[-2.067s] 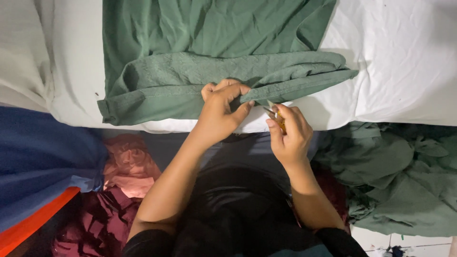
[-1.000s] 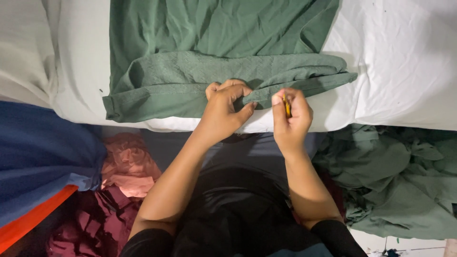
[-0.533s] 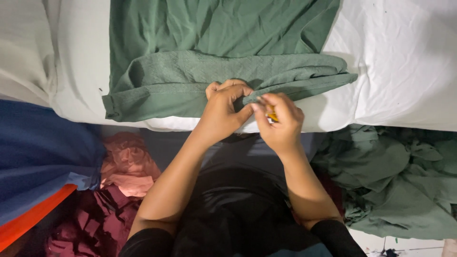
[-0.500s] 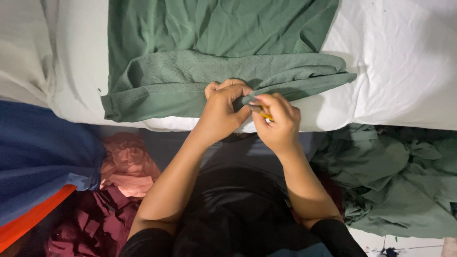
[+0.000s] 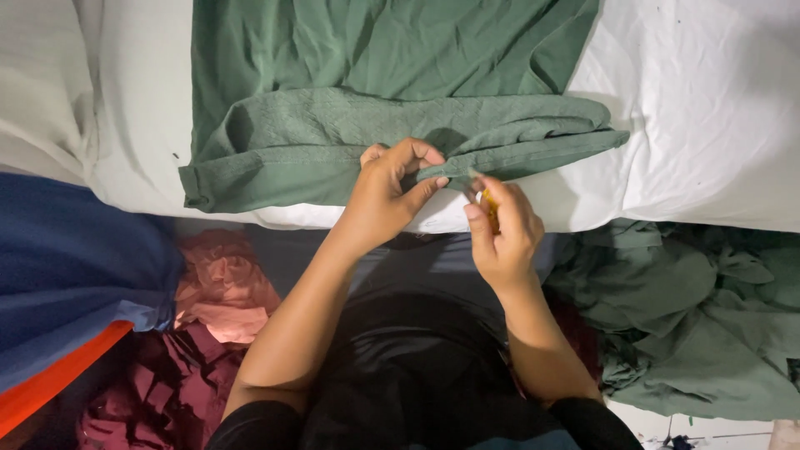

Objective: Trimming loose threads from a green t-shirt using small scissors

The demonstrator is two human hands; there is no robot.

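- Looking down through the head camera: the left hand (image 5: 390, 187) pinches the folded edge of a green garment (image 5: 375, 100), thumb and fingers closed on the cloth at the near hem.
- The garment lies spread over a white sheet (image 5: 708, 108), its folded lower band running from the left corner to a pointed end on the right.
- The right hand (image 5: 502, 227) is curled tight around a small yellow-handled tool (image 5: 489, 208), tip aimed at the pinched fold; too small to tell whether it is a cutter or a thread snipper.
- By my read, the step in hand is working at the hem, with the cloth held taut for the tool.
- That calls for a steady pinch and the tip kept clear of the left fingertips, which sit just beside it.
- Around: a heap of green cloth (image 5: 692, 325) at the right, pink fabric (image 5: 221, 283) and dark red scraps (image 5: 158, 392) at the left, a blue and orange cloth (image 5: 67, 292) further left.
- Nothing lies between the hands and the hem.
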